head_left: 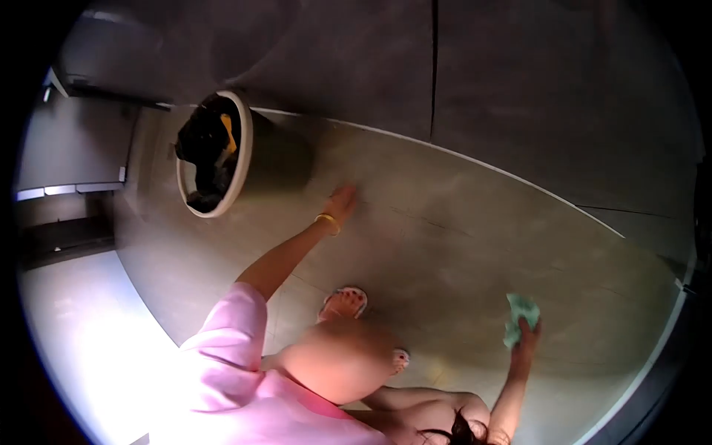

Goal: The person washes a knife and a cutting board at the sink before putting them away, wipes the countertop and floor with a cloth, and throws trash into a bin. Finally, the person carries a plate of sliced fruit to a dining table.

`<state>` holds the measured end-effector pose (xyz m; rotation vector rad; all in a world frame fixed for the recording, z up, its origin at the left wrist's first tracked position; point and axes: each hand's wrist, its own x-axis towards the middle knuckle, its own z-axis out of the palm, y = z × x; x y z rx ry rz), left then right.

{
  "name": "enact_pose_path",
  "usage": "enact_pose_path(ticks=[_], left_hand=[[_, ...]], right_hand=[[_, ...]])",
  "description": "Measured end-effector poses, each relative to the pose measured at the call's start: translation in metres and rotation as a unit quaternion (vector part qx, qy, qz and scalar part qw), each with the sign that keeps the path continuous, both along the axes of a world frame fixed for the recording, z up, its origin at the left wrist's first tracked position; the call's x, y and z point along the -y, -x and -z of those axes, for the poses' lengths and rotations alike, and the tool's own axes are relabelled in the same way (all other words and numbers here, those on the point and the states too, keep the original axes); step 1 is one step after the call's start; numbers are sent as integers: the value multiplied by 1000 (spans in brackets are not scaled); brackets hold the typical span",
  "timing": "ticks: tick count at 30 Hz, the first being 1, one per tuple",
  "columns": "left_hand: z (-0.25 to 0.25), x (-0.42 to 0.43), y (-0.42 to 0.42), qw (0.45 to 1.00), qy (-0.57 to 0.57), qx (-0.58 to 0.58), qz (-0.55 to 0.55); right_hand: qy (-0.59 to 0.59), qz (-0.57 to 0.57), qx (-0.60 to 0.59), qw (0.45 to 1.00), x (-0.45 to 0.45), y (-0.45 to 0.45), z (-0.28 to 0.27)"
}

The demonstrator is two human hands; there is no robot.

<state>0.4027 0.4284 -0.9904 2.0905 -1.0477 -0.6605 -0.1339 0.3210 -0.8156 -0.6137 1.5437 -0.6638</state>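
Observation:
My left hand (342, 205), with a yellow bangle at the wrist, is low over the tiled floor (445, 259), just right of a trash bin (243, 152). Its fingers are small and blurred, so their pose is unclear, and contact with the floor cannot be made out. On the right side of the view, my right hand (528, 335) is closed on a light green cloth (522, 311). The cloth is crumpled and lies at or close to the floor. Part of it sticks out beyond the fingers.
Dark panels (519, 96) run along the far side, with a pale strip at their base. The bin has a light rim, a black liner and a yellow-orange item inside. My sandaled feet (345, 302) are between my hands. Drawers or cabinets (70, 148) stand at the left.

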Motion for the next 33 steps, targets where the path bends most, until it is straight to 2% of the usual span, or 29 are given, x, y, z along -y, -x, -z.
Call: enact_pose_path(ticks=[1,2,5,7,8,9,10,11,13,14,15,16,18,20,22,24,26,28,30,31,32,33], left_hand=[[-52,-9,23,997,-11,50,62],[-69,-25,32,996,-33,50,65],[-79,-99,38,996,-84,15,10],[-83,-141,41,971,-72,-191,-126],[-96,-154,47,964,-77,-204,-149],[-117,-162,50,957,-81,-217,-172],[-140,-170,49,972,-101,-171,-126],[-163,-178,45,982,-122,-120,-79],[-195,-199,35,991,-124,-41,-39],[-204,-214,30,979,-146,-107,-92],[-208,-232,27,960,-167,-172,-142],[-204,-253,20,960,-164,-169,-148],[-190,-290,15,922,-218,-149,-283],[-190,-288,23,913,-229,-170,-291],[-185,-283,34,901,-242,-193,-304],[-176,-269,39,910,-201,-250,-262],[-187,-252,41,907,-181,-268,-269],[-189,-250,38,906,-162,-278,-276],[-188,-256,41,898,-187,-278,-286],[-183,-265,46,896,-192,-280,-288],[-172,-277,51,894,-193,-276,-295],[-168,-282,54,893,-194,-271,-303]], right_hand=[[1,-12,-5,1000,9,-10,14],[5,-26,-8,1000,23,-29,30],[44,-25,42,998,69,-112,41],[151,-46,-40,987,99,-157,66],[157,-62,-42,985,112,-173,79],[216,-114,-102,964,125,-188,90],[273,-164,-160,934,134,-200,105],[282,-178,-158,930,137,-213,130],[330,-153,-438,822,131,-242,176],[336,-161,-432,821,122,-268,169],[321,-119,-326,881,108,-303,150],[298,-72,-214,928,97,-337,141],[362,-164,-196,896,83,-389,149],[346,-221,-160,898,65,-442,133],[352,-295,-105,882,57,-479,147],[337,-350,-69,871,40,-513,148],[419,-349,18,838,30,-551,150],[407,-382,13,829,38,-582,155],[546,-498,-162,654,38,-596,156],[591,-509,-164,604,39,-596,156],[589,-512,-163,604,44,-596,157],[549,-590,-147,573,53,-595,156]])
